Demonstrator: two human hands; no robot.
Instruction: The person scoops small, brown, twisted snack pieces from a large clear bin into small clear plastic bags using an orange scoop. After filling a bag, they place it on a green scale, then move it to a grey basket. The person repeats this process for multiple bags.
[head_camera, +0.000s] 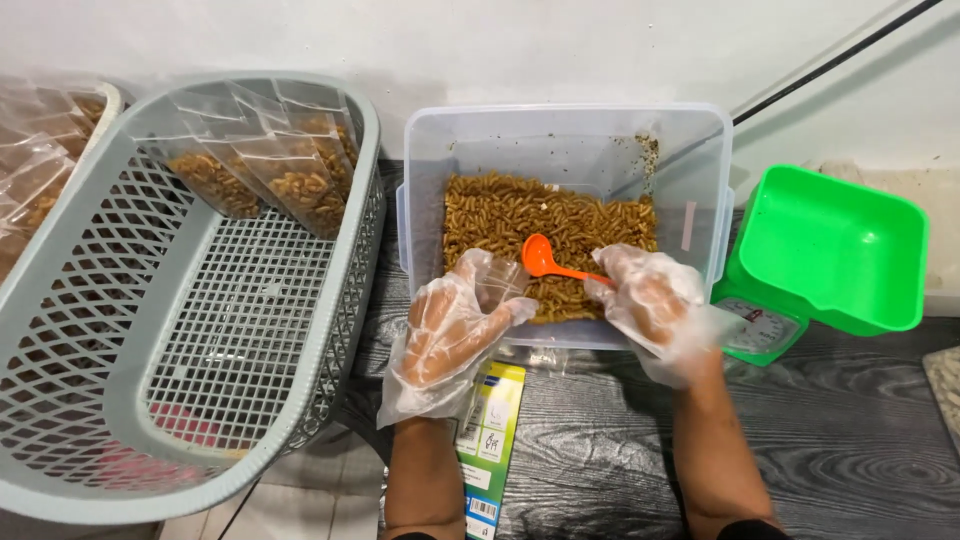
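Over the tub (420, 190) of snack spirals (560, 225), the gloved right hand (650, 305) pinches a light, stiff orange scoop (540, 257) by its thin handle. The left hand (450, 335), fingers spread, steadies a slippery clear bag (497, 280) at the tub's near wall; the brittle spirals likely crush easily.

Basket (110, 330) left of snack-filled tub (570, 140), scale (830, 250) right, spoon (545, 260) inside.

Thin, crinkled clear plastic gloves over left hand (450, 335) and right hand (655, 305); glossy orange plastic spoon (545, 260) between right fingertips; translucent smooth plastic tub (570, 135) beyond; matt grey plastic lattice basket (200, 330); dark wood-grain tabletop (850, 440) below.
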